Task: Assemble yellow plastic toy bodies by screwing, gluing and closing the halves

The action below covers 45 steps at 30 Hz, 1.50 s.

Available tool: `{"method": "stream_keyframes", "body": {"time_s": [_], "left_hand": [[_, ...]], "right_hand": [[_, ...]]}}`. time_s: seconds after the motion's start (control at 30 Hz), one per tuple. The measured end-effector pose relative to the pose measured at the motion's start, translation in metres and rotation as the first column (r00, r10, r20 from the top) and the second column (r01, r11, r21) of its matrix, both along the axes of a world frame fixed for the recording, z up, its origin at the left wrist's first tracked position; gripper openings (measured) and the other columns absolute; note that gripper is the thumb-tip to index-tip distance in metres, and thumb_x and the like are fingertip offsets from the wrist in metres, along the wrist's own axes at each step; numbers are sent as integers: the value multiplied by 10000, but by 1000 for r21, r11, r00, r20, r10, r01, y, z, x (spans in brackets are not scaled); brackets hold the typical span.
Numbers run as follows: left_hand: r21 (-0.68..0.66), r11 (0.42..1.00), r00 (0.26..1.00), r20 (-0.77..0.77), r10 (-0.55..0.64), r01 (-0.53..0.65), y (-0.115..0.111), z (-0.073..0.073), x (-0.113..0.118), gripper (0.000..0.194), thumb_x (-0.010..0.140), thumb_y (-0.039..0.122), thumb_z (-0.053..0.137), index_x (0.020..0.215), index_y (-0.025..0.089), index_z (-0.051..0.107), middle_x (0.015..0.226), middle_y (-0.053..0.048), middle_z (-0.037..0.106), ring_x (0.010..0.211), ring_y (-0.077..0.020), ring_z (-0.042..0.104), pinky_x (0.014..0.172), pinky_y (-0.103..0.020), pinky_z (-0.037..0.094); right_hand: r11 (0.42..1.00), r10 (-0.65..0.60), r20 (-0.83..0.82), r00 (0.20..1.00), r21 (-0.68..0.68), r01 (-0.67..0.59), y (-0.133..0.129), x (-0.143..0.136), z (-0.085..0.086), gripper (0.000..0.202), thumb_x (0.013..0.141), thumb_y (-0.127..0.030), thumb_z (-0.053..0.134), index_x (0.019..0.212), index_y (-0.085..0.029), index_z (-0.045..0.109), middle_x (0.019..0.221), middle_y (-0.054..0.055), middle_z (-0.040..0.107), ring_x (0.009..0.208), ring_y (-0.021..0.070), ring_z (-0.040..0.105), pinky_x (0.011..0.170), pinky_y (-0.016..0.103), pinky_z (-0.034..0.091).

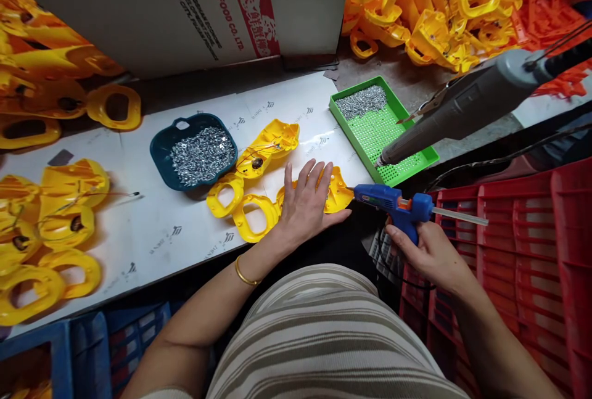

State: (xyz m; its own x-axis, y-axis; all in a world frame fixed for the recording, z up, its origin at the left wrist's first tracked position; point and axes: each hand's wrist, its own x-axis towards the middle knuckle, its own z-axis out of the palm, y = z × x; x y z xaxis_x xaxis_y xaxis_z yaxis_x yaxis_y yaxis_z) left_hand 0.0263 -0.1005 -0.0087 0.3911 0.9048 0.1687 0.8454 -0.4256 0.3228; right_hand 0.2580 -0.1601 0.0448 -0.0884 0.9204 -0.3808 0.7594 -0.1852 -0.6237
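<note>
My right hand (428, 251) grips a blue glue gun (388, 200), a clear glue stick (460, 216) poking out of its back end. The gun's nozzle points left at the edge of a yellow plastic shell (340, 192). Over that shell lies my left hand (305, 201), palm down with fingers spread, hiding its middle; the shell's ring-shaped end (255, 219) shows to the left. Just behind it rests a second yellow shell (266, 152) with thin wires and a small round dark part inside.
A dark teal tray (161, 161) and a green perforated tray (393, 131) hold small screws. Above the green one hangs a grey electric screwdriver (453, 103). More yellow shells (69, 220) lie left. A white carton (185, 10) stands behind; a red crate (513, 251) is at right.
</note>
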Motion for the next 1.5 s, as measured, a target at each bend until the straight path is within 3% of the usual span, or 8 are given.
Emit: {"method": "stream_keyframes", "body": {"time_s": [0.1, 0.2, 0.4, 0.57, 0.7, 1.07, 1.3, 1.5], "left_hand": [[-12, 1000, 1000, 5, 11, -11, 0, 0, 1, 889, 764, 630, 628, 1436, 106, 373, 1401, -185, 485, 1354, -355, 359, 1167, -590, -6], [-9, 1000, 1000, 6, 21, -21, -4, 2, 2, 891, 753, 624, 648, 1435, 116, 382, 1405, -186, 483, 1354, -364, 359, 1163, -591, 30], [140, 989, 998, 45, 47, -53, 12, 13, -20, 727, 838, 672, 513, 1372, 180, 476, 1419, -162, 474, 1324, -336, 393, 1123, -510, 232], [90, 955, 959, 1, 282, -281, 63, 14, -57, 738, 868, 630, 496, 1430, 166, 384, 1483, -190, 359, 1393, -395, 256, 1115, -536, 254], [-131, 956, 963, -97, 250, -261, 84, 10, -63, 916, 786, 711, 549, 1474, 157, 306, 1488, -227, 332, 1344, -427, 333, 1078, -563, 304], [-125, 980, 988, 11, 157, -154, 77, 3, -55, 929, 762, 614, 660, 1484, 208, 239, 1476, -199, 328, 1310, -375, 348, 1050, -553, 333], [-121, 981, 989, 9, 151, -148, 77, 3, -55, 917, 764, 590, 674, 1475, 193, 252, 1467, -198, 332, 1311, -366, 345, 1071, -530, 317], [-126, 981, 989, 11, 147, -145, 76, 3, -55, 905, 781, 605, 646, 1482, 188, 253, 1471, -203, 327, 1311, -375, 341, 1065, -542, 314]], "right_hand": [[1000, -4, -22, 1000, -31, 4, -2, 0, 4, 377, 880, -525, 480, 866, -163, 588, 590, 32, 625, 510, 155, 545, 495, 270, 406], [989, -75, -260, 963, -144, 38, -5, 4, 8, 377, 877, -538, 504, 927, -171, 570, 600, 23, 621, 504, 149, 549, 470, 257, 423], [977, -189, -668, 719, -204, 66, -7, 9, 3, 317, 901, -460, 523, 1062, -187, 547, 751, 37, 649, 493, 133, 565, 409, 238, 462], [996, -91, -570, 817, -47, 78, 16, -8, -4, 370, 895, -477, 536, 1063, -153, 601, 741, 53, 659, 493, 125, 569, 447, 238, 476], [997, -31, -405, 914, 51, 56, 45, -25, -5, 417, 861, -555, 537, 862, -150, 635, 715, 69, 671, 483, 137, 577, 450, 250, 464], [966, 98, -24, 995, 242, -90, 100, -57, -13, 436, 846, -583, 445, 670, -190, 514, 492, 8, 479, 472, 153, 473, 454, 272, 301], [952, 129, -50, 990, 287, -110, 111, -57, -20, 419, 856, -562, 468, 635, -207, 449, 493, -18, 453, 452, 121, 421, 455, 261, 275], [945, 166, -85, 982, 297, -134, 113, -59, -20, 337, 881, -495, 483, 772, -185, 558, 494, -32, 442, 433, 118, 389, 449, 260, 304]]}}
